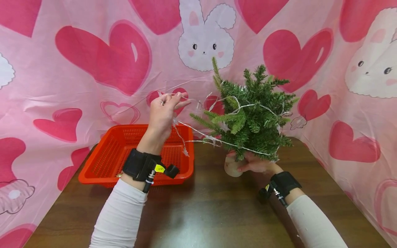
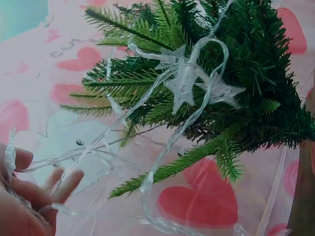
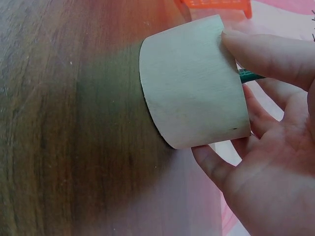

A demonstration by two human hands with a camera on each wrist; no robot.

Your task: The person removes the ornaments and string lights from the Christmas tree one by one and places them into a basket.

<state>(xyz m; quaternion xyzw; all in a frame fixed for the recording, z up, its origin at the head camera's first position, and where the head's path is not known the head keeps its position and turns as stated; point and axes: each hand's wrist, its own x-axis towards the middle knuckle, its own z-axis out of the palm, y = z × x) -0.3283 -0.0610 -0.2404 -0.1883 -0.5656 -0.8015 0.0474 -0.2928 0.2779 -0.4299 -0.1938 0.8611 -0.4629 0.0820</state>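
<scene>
Basket [image 1: 100, 151]: orange-red with slotted walls, farthest left on the brown surface [image 1: 211, 213], partly hidden by a black wrist strap [image 1: 138, 165]; one star hangs in front of its right side, and keeping such trailing ends out of the slots should prevent snags

Left hand [image 1: 165, 112]: raised above the basket's right side, fingers bent around thin strands, a couple of fingertips pointing towards the tree [image 1: 257, 127]; a light hold would probably let the strands slide without jerking the branches

Light string [image 2: 181, 88]: clear cord with see-through stars, spanning the gap between the left hand and the tree; several strands cross and loop here, so teasing them apart before laying them on looks wise

Base [image 3: 192, 88]: pale, cup-shaped, low beneath the branches, seemingly resting on the surface; best kept flat, since a sideways pull could tip it

Tree: small, green and bushy, right of centre, with strands across its front and upper part, its far side hidden; even spacing, with stars tucked into the sprigs, would likely stop the cord slipping

Right hand [image 1: 257, 164]: under the tree's lower branches, thumb and fingers around the base's upper edge; a steady hold here should counter the tug from the left
</scene>
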